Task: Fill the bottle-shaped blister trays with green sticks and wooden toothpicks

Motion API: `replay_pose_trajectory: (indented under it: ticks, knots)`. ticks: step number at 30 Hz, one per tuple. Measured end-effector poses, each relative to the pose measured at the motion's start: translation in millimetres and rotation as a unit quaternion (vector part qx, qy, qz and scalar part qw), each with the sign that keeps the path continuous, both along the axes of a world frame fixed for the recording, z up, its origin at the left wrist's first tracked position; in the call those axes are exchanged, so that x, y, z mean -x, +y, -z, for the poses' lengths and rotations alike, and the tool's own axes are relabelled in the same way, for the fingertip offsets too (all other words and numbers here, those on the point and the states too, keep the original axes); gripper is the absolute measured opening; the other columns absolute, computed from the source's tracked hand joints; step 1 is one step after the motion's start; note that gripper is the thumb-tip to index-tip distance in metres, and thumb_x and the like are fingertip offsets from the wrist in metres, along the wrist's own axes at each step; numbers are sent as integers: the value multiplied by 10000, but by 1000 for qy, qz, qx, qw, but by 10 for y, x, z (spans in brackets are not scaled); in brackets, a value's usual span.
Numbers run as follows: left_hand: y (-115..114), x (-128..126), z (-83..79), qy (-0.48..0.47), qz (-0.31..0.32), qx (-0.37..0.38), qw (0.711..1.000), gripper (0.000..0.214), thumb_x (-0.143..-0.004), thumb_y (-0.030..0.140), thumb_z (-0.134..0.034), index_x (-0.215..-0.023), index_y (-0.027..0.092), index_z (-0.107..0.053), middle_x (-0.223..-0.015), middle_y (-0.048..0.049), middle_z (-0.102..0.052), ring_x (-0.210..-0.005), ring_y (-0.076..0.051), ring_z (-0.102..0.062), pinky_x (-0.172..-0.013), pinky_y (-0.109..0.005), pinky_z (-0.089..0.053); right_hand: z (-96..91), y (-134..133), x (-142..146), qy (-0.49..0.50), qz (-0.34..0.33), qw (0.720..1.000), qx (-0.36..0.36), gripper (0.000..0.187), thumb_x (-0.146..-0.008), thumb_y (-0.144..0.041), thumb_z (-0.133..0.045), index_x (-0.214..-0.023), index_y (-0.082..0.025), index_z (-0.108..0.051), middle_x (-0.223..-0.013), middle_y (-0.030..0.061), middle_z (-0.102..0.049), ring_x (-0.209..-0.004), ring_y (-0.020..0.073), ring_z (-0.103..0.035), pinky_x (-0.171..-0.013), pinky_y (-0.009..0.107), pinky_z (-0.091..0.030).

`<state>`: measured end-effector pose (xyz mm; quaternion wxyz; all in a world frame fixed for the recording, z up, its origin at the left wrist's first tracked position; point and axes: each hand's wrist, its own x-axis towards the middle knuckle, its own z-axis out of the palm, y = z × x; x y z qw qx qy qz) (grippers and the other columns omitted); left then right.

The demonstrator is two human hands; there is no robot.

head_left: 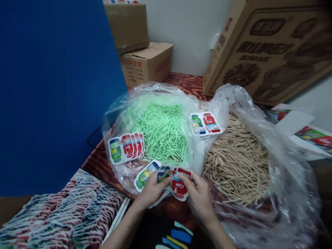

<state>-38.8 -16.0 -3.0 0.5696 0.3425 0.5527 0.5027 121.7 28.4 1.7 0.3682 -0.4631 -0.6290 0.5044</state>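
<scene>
Cards (178, 189) just below green sticks (162, 133): look thin, light, bendy, prob. slick. L hand (151, 191) & R hand (198, 197) both pinch them; best held by edges.

Left hand (151, 190) and right hand (198, 195) pinching printed cards (178, 188)
From the hands, bagged green sticks (163, 131) lie at twelve o'clock, tan sticks (236, 162) at two, a fanned card stack (126, 147) at ten, on the dark worktop (181, 83).
</scene>
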Motion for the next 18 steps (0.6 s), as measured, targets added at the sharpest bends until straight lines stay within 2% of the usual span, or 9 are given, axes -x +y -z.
replay_pose_trajectory:
  ticks: [2,4,7,9,11,14,18]
  knots:
    - [39,8,-35,51,49,-9,997,264,-794,383,-651,-932,167,-713,-911,-53,-742,-902,-235,-657,-863,-334,-488,-16,22,-37,47,-6,998,37,156,-847,-338,-610,-806,-188,-604,-734,-11,-606,-688,153,-563,-637,251,-441]
    - [74,-21,-48,71,75,-8,995,252,-801,380,-641,-930,176,-718,-922,-49,-743,-938,-241,-651,-893,-336,-473,-26,28,-68,56,14,998,25,187,-827,-307,-633,-704,-188,-559,-666,-34,-547,-634,132,-522,-606,239,-414]
    - [116,-159,-22,46,69,4,997,261,-802,372,-634,-955,175,-711,-965,-54,-739,-992,-242,-639,-919,-335,-460,-10,25,-101,13,88,993,-75,265,-808,-275,-660,-617,-190,-498,-638,-42,-482,-625,123,-478,-602,241,-377]
    - [139,-290,6,24,60,8,998,295,-795,371,-634,-1004,173,-697,-1003,-58,-731,-1002,-236,-636,-917,-332,-461,11,28,-128,-18,146,978,-147,293,-819,-276,-657,-601,-193,-479,-635,-37,-467,-635,128,-462,-614,253,-364]
    - [162,-419,33,22,61,14,998,332,-742,361,-682,-1007,161,-690,-976,-59,-731,-938,-232,-648,-862,-326,-486,24,30,-162,-40,187,963,-189,313,-840,-280,-641,-595,-197,-465,-628,-32,-459,-637,132,-448,-624,264,-356]
    - [203,-564,72,57,58,19,997,291,-651,335,-741,-858,136,-691,-797,-39,-718,-760,-213,-641,-718,-299,-505,27,10,-211,-41,192,960,-198,342,-850,-295,-631,-584,-200,-440,-610,-37,-429,-618,129,-424,-610,265,-342]
    - [240,-629,76,91,65,-16,994,198,-698,348,-698,-699,154,-664,-679,0,-670,-671,-177,-596,-650,-262,-474,-9,-31,-292,-20,168,972,-162,374,-836,-328,-644,-555,-193,-437,-587,-45,-414,-588,117,-408,-574,250,-330]
